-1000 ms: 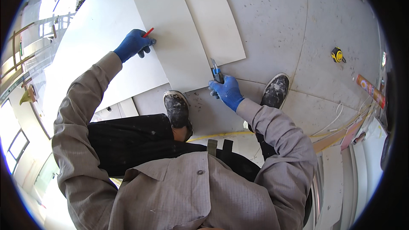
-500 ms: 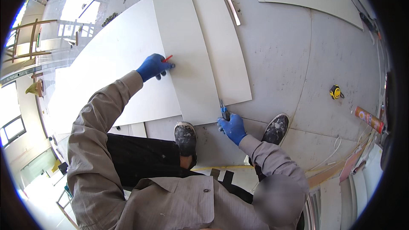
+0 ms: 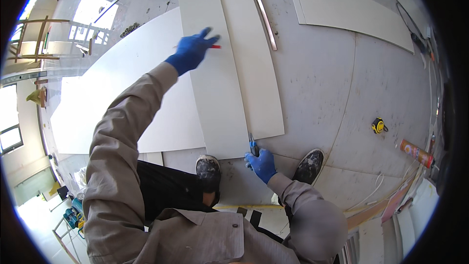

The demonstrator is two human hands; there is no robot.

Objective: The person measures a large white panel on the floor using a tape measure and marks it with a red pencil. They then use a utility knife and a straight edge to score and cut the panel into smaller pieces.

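Note:
Blue-gloved, my left hand point(image 3: 188, 54) hovers over a long white board strip point(image 3: 217, 102), holding a thin red pencil point(image 3: 216, 47) with some fingers stretched out. Whether the hand touches the strip I cannot tell. My right hand point(image 3: 264, 165), also gloved in blue, grips a utility knife point(image 3: 253, 146) with a blue part, beside the strip's near right corner. The strip lies over a large white sheet point(image 3: 137, 98) on the left and another white panel point(image 3: 261, 83) on the right.
A narrow light strip point(image 3: 266, 22) lies beyond the right panel. Farther right are another white panel point(image 3: 351, 12), a yellow-black tape measure point(image 3: 378, 125) and an orange cartridge point(image 3: 416, 153). My dark shoes point(image 3: 208, 172) stand close to the boards' near edge.
My left hand has moved away from me and right, from the strip's left edge to over its surface. My right hand keeps the knife by the near corner. The view has shifted slightly.

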